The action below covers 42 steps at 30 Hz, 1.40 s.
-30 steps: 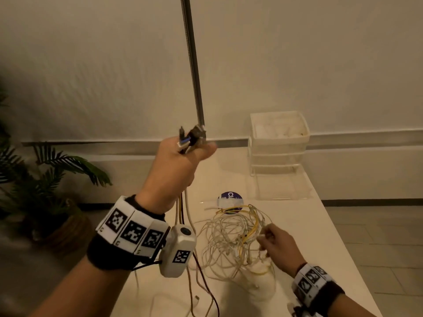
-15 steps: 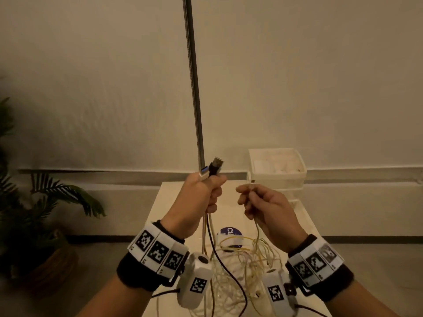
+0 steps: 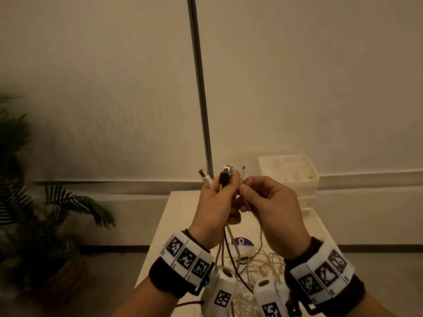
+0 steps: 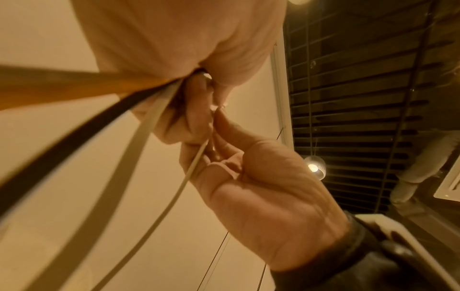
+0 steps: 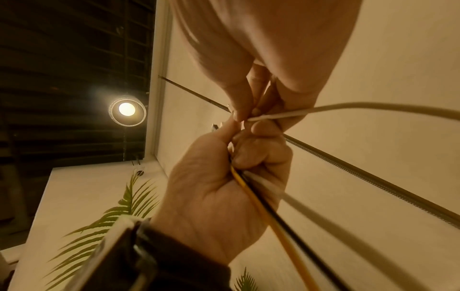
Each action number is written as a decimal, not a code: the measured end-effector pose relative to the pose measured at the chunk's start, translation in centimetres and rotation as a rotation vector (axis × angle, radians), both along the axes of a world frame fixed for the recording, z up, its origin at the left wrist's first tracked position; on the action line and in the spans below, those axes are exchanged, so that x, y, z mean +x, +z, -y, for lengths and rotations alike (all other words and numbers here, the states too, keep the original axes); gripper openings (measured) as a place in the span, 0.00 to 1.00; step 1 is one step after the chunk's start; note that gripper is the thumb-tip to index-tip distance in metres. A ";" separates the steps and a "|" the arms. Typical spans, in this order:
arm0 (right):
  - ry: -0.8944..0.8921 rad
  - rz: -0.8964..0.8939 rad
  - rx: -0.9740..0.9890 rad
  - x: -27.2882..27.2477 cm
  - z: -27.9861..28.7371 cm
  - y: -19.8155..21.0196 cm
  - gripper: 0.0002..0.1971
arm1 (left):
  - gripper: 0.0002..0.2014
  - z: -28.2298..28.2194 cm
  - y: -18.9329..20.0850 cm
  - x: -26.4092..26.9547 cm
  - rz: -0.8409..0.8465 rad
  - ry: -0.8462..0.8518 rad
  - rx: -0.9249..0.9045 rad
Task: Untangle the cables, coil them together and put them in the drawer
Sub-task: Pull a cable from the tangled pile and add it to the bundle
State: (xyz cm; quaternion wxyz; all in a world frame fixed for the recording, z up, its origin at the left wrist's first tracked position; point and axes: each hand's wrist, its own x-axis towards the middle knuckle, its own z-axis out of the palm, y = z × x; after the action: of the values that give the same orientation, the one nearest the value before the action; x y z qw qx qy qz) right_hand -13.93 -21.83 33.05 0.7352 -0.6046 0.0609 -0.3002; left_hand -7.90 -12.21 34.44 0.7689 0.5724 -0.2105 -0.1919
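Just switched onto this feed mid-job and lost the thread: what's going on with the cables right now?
A person is gathering cable ends. The left hand grips a bunch of plugs upright: a white USB plug, a black plug and others. The right hand pinches a thin white cable right beside that bunch. The rest of the cables hang down to a tangle on the white table. Nothing is coiled yet; the drawer unit stands at the table's far end.

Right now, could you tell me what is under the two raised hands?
Under the left hand and right hand, a tangle of pale cables lies on the white table, beside a purple-labelled disc. The wrist cameras cover the tangle's near part.
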 end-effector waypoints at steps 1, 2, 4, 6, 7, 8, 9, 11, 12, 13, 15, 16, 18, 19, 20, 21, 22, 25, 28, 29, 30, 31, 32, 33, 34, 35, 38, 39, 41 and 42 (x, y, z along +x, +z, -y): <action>0.005 0.007 0.010 0.0 -0.1 -0.1 0.04 | 0.15 0.2 -0.1 0.0 -0.001 0.011 -0.007; 0.008 0.012 0.024 0.1 -0.2 -0.2 0.04 | 0.16 0.3 -0.1 0.1 0.002 0.020 -0.011; 0.011 0.015 0.065 0.1 -0.1 -0.2 0.06 | 0.16 0.4 -0.3 0.3 0.018 0.018 -0.018; 0.037 0.019 0.119 0.1 0.1 0.0 0.06 | 0.15 0.5 -0.5 0.5 0.051 0.021 -0.030; 0.052 0.022 0.134 0.1 0.2 0.1 0.06 | 0.14 0.5 -0.6 0.6 0.068 0.022 -0.042; 0.051 0.023 0.137 0.1 0.2 0.0 0.06 | 0.14 0.5 -0.7 0.7 0.075 0.017 -0.060; 0.039 0.024 0.133 0.1 0.3 0.0 0.06 | 0.14 0.6 -0.7 0.9 0.067 0.004 -0.084; 0.000 0.025 0.123 0.2 0.5 -0.3 0.06 | 0.16 0.5 -0.8 1.3 0.020 -0.047 -0.121; -0.013 0.029 0.109 0.2 0.5 -0.4 0.08 | 0.15 0.5 -0.8 1.4 -0.004 -0.071 -0.116; -0.022 0.029 0.082 0.2 0.6 -0.6 0.09 | 0.13 0.5 -0.9 1.5 -0.018 -0.086 -0.093; -0.063 0.016 -0.006 0.3 0.7 -0.9 0.13 | 0.08 0.6 -1.0 1.4 -0.026 -0.076 -0.021; -0.090 0.014 -0.051 0.4 0.7 -1.0 0.14 | 0.08 0.7 -1.1 1.4 -0.026 -0.061 0.009; -0.122 0.024 -0.114 0.6 0.8 -1.1 0.15 | 0.11 1.0 -1.3 1.2 -0.020 -0.029 0.032; -0.123 0.023 -0.143 0.7 0.8 -1.1 0.15 | 0.13 1.2 -1.3 1.0 -0.005 -0.015 0.036; -0.117 0.020 -0.177 0.7 0.9 -1.1 0.15 | 0.15 1.3 -1.2 0.8 0.025 0.005 0.049; -0.103 0.015 -0.214 0.7 0.9 -1.2 0.14 | 0.17 1.3 -1.2 0.8 0.064 0.033 0.062; -0.082 0.005 -0.252 0.5 0.9 -1.3 0.13 | 0.19 1.3 -1.1 0.9 0.102 0.076 0.067; 0.016 -0.085 -0.365 -0.4 1.3 -2.5 0.09 | 0.18 0.7 -0.2 2.4 0.156 0.214 -0.003; 0.217 -0.193 -0.456 -1.2 2.6 -4.8 0.05 | 0.22 -0.4 1.0 3.6 0.139 0.203 -0.149; 0.268 -0.229 -0.434 -1.4 3.1 -5.8 0.09 | 0.23 -0.7 1.3 3.7 0.095 0.164 -0.189; 0.299 -0.255 -0.397 -1.5 3.5 -6.5 0.12 | 0.23 -0.9 1.7 3.8 0.073 0.130 -0.206; 0.314 -0.267 -0.372 -1.6 3.8 -7.0 0.14 | 0.22 -1.0 1.8 3.8 0.078 0.120 -0.197; 0.328 -0.265 -0.369 -1.7 4.0 -7.4 0.15 | 0.22 -1.1 1.9 3.8 0.111 0.135 -0.170; 0.343 -0.259 -0.377 -1.7 4.1 -7.6 0.14 | 0.21 -1.1 2.1 3.7 0.165 0.152 -0.140; 0.361 -0.247 -0.388 -1.6 4.1 -7.7 0.14 | 0.20 -1.2 2.3 3.5 0.222 0.169 -0.115; 0.375 -0.235 -0.404 -1.5 4.2 -7.8 0.14 | 0.19 -1.2 2.7 3.4 0.273 0.194 -0.098; 0.375 -0.262 -0.468 -1.4 4.4 -8.7 0.16 | 0.15 -2.5 4.9 4.3 0.314 0.278 -0.137; 0.373 -0.285 -0.480 -1.7 4.5 -9.4 0.17 | 0.14 -3.3 5.8 4.9 0.295 0.281 -0.169; 0.353 -0.333 -0.420 -2.2 4.6 -10.8 0.19 | 0.13 -5.0 6.9 5.9 0.384 0.245 -0.133; 0.325 -0.350 -0.357 -2.5 4.6 -11.2 0.19 | 0.11 -5.5 6.9 5.8 0.524 0.202 -0.024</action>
State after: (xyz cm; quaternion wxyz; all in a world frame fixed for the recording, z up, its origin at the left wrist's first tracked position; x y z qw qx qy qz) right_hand -16.38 -26.44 21.82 0.6340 -0.7688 0.0354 -0.0757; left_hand -2.09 -6.68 41.33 0.7101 0.6115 -0.3463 0.0429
